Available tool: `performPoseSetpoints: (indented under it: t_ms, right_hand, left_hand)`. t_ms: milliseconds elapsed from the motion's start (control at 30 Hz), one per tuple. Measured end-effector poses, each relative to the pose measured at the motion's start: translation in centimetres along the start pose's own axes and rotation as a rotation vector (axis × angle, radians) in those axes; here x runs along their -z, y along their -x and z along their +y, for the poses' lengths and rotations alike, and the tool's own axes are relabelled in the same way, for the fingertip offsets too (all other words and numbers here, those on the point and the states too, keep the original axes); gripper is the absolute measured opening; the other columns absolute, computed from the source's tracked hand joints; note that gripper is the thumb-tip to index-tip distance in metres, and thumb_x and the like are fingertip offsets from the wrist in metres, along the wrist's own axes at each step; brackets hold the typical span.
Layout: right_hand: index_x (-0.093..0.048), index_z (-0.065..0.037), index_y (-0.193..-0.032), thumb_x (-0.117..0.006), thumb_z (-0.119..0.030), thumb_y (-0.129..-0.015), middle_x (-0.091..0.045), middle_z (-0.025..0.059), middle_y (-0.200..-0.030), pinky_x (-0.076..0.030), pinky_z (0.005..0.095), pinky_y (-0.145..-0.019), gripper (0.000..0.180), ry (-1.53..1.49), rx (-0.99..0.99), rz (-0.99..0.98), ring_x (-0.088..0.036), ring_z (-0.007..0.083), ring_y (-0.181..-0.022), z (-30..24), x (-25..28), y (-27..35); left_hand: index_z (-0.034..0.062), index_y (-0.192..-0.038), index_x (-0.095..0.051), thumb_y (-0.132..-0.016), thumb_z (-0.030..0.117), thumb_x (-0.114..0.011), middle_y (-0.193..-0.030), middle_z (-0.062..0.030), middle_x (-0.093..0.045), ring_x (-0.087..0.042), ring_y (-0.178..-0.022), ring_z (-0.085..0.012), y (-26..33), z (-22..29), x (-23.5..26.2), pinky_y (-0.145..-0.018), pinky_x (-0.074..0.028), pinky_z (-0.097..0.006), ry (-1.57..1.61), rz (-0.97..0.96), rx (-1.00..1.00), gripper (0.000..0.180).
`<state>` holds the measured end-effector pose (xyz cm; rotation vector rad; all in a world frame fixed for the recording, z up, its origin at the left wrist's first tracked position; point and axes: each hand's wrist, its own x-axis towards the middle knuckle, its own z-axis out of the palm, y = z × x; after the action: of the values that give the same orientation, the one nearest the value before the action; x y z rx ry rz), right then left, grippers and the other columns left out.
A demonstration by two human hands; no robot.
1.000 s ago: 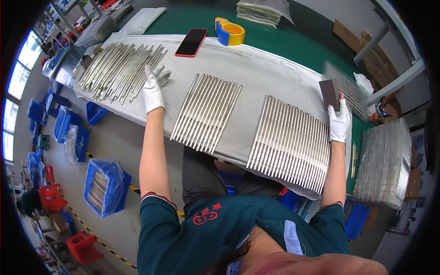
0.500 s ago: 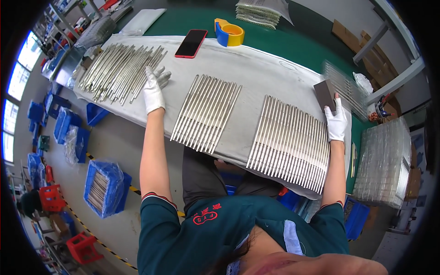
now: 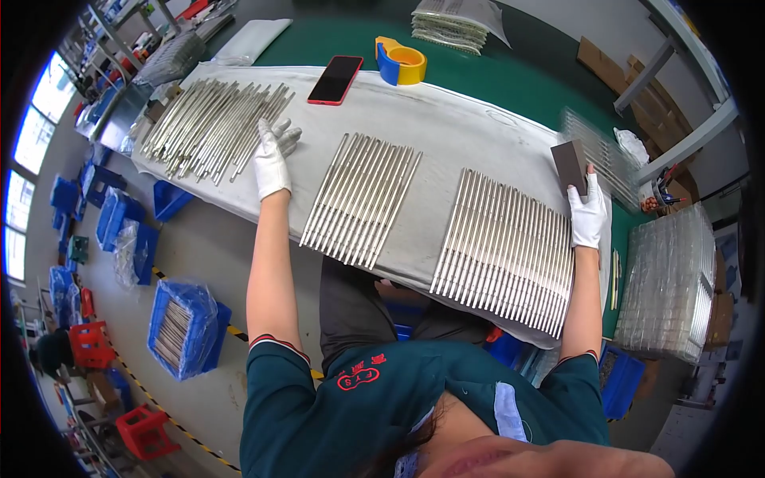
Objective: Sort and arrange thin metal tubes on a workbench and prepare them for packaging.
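Block (image 3: 569, 166), brown, at right, its near end clamped between the right hand's (image 3: 588, 215) fingers, apparently leaving its face free; left hand (image 3: 275, 159), fingers apart, beside heaped metal rods (image 3: 209, 126).

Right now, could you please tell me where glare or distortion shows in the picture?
In the head view, the windows at left glare nearly white; the right-hand row of metal rods carries bright highlights; the far edge of the pale cloth bows under the fisheye; the picture's corners fall to black.
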<state>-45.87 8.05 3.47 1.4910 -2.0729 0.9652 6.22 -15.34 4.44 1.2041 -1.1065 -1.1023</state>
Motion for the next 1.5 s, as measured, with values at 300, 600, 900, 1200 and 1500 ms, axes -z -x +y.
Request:
performPoseSetpoints:
  t_ms: [300, 600, 900, 1200, 1500]
  right_hand:
    - [-0.051, -0.022, -0.147, -0.077, -0.014, -0.085, -0.066, 0.0157, -0.126, -0.053, 0.0372, -0.092, 0.068, -0.026, -0.02, -0.009, -0.066, 0.0312, -0.11, 0.3, -0.3, 0.1]
    - [-0.051, -0.023, -0.147, -0.077, -0.015, -0.085, -0.066, 0.0162, -0.126, -0.053, 0.037, -0.092, 0.068, -0.041, -0.011, 0.003, -0.067, 0.0316, -0.11, 0.5, -0.5, 0.1]
    - [-0.051, -0.022, -0.147, -0.077, -0.009, -0.084, -0.066, 0.0165, -0.126, -0.052, 0.0376, -0.094, 0.07, -0.076, -0.038, 0.016, -0.066, 0.0315, -0.111, 0.4, -0.1, 0.2]
    - [-0.053, -0.019, -0.146, -0.076, -0.01, -0.085, -0.067, 0.0165, -0.125, -0.052, 0.0364, -0.094, 0.067, -0.051, -0.051, 0.032, -0.067, 0.0316, -0.108, -0.4, 0.5, 0.2]
    - [-0.053, -0.018, -0.146, -0.077, -0.009, -0.084, -0.067, 0.0155, -0.126, -0.051, 0.0355, -0.095, 0.067, -0.062, -0.023, 0.049, -0.067, 0.0307, -0.109, 0.0, 0.3, -0.1]
  left_hand:
    - [-0.0042, -0.137, -0.054, -0.1, 0.071, -0.023, -0.119, -0.0232, -0.067, -0.064, -0.115, -0.0302, 0.0, 0.0, -0.1, -0.105, -0.045, -0.038, -0.004, -0.001, -0.005, 0.09]
    - [-0.0053, -0.132, -0.059, -0.102, 0.068, -0.026, -0.112, -0.0203, -0.071, -0.067, -0.109, -0.0276, -0.1, -0.1, 0.0, -0.102, -0.047, -0.037, 0.015, 0.029, -0.011, 0.085]
    - [-0.0072, -0.131, -0.058, -0.101, 0.069, -0.028, -0.111, -0.0213, -0.071, -0.067, -0.108, -0.0278, 0.3, 0.0, -0.5, -0.101, -0.048, -0.037, 0.039, 0.04, -0.001, 0.088]
    - [-0.0069, -0.132, -0.057, -0.101, 0.069, -0.027, -0.113, -0.0217, -0.07, -0.067, -0.108, -0.0281, 0.4, 0.3, -0.5, -0.102, -0.048, -0.037, 0.018, 0.032, -0.002, 0.087]
    - [-0.0065, -0.132, -0.058, -0.102, 0.068, -0.027, -0.111, -0.0206, -0.071, -0.067, -0.108, -0.0272, 0.3, 0.3, -0.4, -0.101, -0.048, -0.037, 0.018, 0.024, -0.009, 0.086]
